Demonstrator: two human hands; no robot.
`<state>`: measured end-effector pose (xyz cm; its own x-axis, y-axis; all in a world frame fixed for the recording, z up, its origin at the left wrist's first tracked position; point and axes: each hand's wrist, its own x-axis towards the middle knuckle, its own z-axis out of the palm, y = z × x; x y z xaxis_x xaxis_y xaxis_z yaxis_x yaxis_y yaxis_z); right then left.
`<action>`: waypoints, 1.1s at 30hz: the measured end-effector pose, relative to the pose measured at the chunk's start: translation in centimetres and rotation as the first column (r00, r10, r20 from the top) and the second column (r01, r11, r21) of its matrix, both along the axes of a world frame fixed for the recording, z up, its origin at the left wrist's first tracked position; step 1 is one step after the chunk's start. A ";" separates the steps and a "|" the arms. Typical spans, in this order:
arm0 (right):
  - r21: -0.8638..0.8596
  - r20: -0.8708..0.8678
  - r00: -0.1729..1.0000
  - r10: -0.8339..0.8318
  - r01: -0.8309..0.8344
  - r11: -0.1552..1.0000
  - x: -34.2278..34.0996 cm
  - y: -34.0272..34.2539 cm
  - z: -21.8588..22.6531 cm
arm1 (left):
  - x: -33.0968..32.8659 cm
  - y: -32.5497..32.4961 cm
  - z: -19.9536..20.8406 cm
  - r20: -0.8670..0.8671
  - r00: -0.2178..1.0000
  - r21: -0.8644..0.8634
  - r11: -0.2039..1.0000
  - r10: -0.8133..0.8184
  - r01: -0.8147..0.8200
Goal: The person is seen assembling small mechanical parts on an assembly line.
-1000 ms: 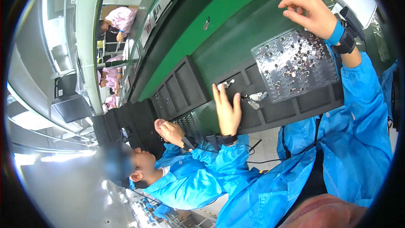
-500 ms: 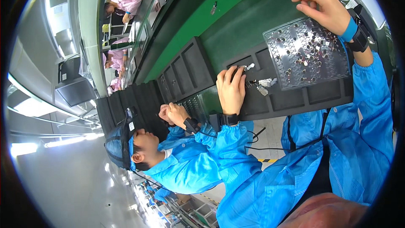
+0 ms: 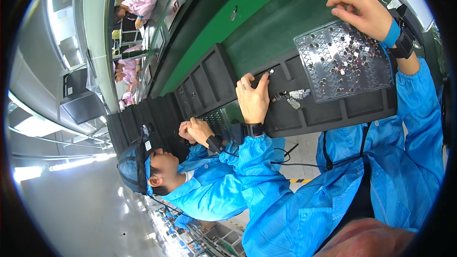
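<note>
My left hand (image 3: pixel 253 101) is over the black compartment tray (image 3: pixel 328 119), its fingers bent and their tips partly hidden. A small shiny metal part (image 3: pixel 271 72) shows at its fingertips. Just right of this hand, several silver metal connectors (image 3: pixel 294 99) with dark ends lie in the tray. A clear plastic tray (image 3: pixel 320 74) holding many small round metal pieces rests across the black tray's right part. Above its far right corner, my right hand (image 3: pixel 365 15) hovers with curled fingers, thumb near the index finger. Whatever lies between them is too small to make out.
Another black compartment tray (image 3: pixel 209 74) lies to the left on the green work surface (image 3: pixel 266 24). One loose connector (image 3: pixel 233 13) lies farther back. At left, a co-worker in blue (image 3: pixel 200 185) sits close, hands near a perforated tray. A cable (image 3: pixel 304 164) runs across below the tray edge.
My left hand has shifted left and turned slightly, away from the connectors, and the small metal part at its fingertips has shifted too. The right hand has hardly moved.
</note>
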<state>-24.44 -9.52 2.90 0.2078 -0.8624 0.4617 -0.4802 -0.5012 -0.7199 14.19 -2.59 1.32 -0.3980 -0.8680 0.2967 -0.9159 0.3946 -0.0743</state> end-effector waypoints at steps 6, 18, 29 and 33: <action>0.063 -0.012 0.998 0.055 -0.054 0.997 -0.2 0.1 0.2 | -0.2 -0.5 0.6 -0.028 0.999 -0.031 0.999 -0.023 0.022; 0.039 -0.022 0.998 0.061 -0.060 0.997 0.0 0.1 0.0 | 0.4 -0.5 1.1 0.025 1.000 -0.003 1.000 0.005 -0.005; 0.043 -0.035 0.998 0.056 -0.054 0.998 0.1 0.3 0.0 | 0.9 -0.9 1.1 0.113 0.988 -0.020 0.994 -0.103 0.106; 0.042 -0.046 0.997 0.066 -0.064 0.997 0.0 0.3 0.1 | 0.8 -0.6 1.0 0.060 0.996 -0.055 0.996 -0.064 0.067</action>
<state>-24.46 -9.24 2.99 0.2849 -0.8639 0.4154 -0.4810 -0.5037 -0.7176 15.01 -3.19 2.34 -0.4715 -0.8219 0.3197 -0.8817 0.4473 -0.1503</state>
